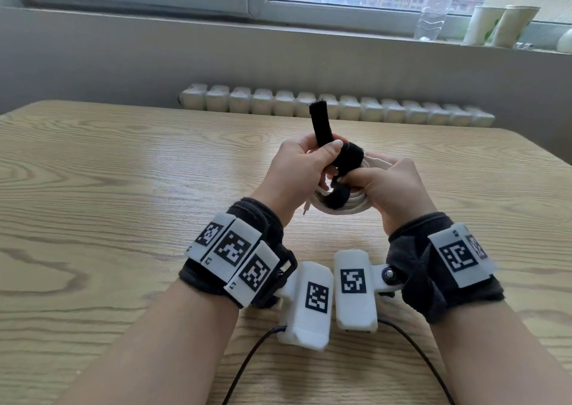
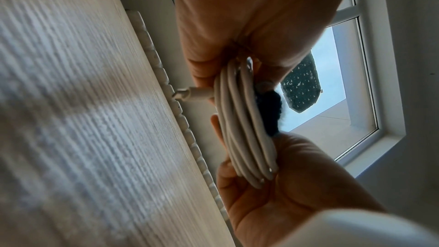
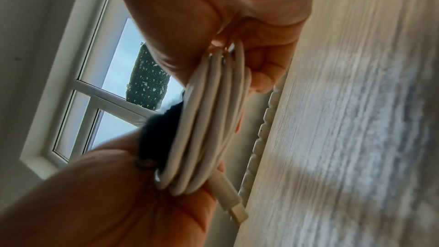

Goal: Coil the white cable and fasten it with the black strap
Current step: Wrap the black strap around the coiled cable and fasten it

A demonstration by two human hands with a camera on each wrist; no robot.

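Your wooden table [image 1: 123, 188] fills most of the head view, with 1 ribbed white radiator [image 1: 337, 109] behind its far edge at 12 o'clock. Above that runs the windowsill, and at 1 to 2 o'clock on it stand 1 clear plastic bottle [image 1: 433, 8] and 2 pale paper cups [image 1: 498, 25], side by side and touching.

You have 2 hands up over the middle of the table, each wrist in a dark band with white marker blocks. 2 dark leads run off the blocks toward 6 o'clock.

Between your hands sits 1 white cable [image 1: 349, 208], already wound into a coil of several loops and held clear of the table. The wrist views show the loops stacked edge-on, about 5 strands thick [image 2: 240, 129], with 1 plug end sticking out toward the table [image 3: 228, 191].

1 black strap [image 1: 322, 129] goes with it: part is looped round the coil at its 12 o'clock side, part shows at the coil's 6 o'clock edge, and the free tail stands up and away from you.

Your left hand [image 1: 301, 169] has its fingers curled, thumb and forefinger pinching the strap at the base of that tail. Your right hand [image 1: 393, 188] is curled round the coil's 3 o'clock side, thumb pressed onto the strap where it crosses the loops.
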